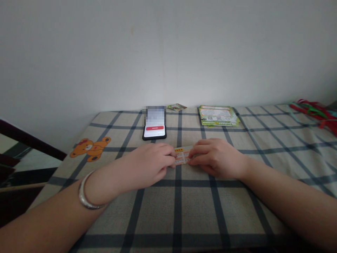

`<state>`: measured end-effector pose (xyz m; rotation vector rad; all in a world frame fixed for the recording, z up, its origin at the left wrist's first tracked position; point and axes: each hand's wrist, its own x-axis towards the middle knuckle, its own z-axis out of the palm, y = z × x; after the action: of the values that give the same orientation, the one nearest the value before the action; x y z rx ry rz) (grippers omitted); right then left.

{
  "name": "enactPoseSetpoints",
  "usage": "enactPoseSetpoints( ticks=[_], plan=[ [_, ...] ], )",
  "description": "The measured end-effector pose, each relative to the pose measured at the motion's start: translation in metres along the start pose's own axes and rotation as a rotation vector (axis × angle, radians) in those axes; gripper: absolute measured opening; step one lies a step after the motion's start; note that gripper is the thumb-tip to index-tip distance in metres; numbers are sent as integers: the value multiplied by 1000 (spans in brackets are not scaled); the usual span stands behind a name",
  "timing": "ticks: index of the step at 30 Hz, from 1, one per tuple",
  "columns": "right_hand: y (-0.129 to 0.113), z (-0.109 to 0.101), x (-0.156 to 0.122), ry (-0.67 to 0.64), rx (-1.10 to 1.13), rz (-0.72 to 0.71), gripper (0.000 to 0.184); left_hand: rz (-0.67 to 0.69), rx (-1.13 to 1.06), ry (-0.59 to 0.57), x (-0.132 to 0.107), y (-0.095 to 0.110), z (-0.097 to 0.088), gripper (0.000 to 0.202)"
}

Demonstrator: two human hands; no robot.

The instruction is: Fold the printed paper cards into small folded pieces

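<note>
A small printed piece of paper, with orange and yellow print, lies low over the checked tablecloth between my two hands. My left hand has its fingers closed on the paper's left edge. On the opposite side, the fingers of my right hand grip the right part, covering some of it. The paper's ends are hidden under the fingers. Just beyond my left hand is a phone with a lit screen, partly pixelated, and a red button on it.
The checked tablecloth covers the table up to the wall. A stack of green printed leaflets lies at the back right, with a small folded paper by the wall. Red and green cords or cloth lie far right. A bear figure is at left.
</note>
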<state>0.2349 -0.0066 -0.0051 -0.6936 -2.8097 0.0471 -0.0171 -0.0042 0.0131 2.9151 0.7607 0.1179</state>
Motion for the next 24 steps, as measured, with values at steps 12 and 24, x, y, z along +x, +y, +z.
enactPoseSetpoints(
  ticks=[12,24],
  plan=[
    [16,5,-8,67,269,77,26,-30,-10,30,0,-8,9,15],
    [10,11,0,112,-62,204,36,-205,41,271,6,5,32,28]
  ],
)
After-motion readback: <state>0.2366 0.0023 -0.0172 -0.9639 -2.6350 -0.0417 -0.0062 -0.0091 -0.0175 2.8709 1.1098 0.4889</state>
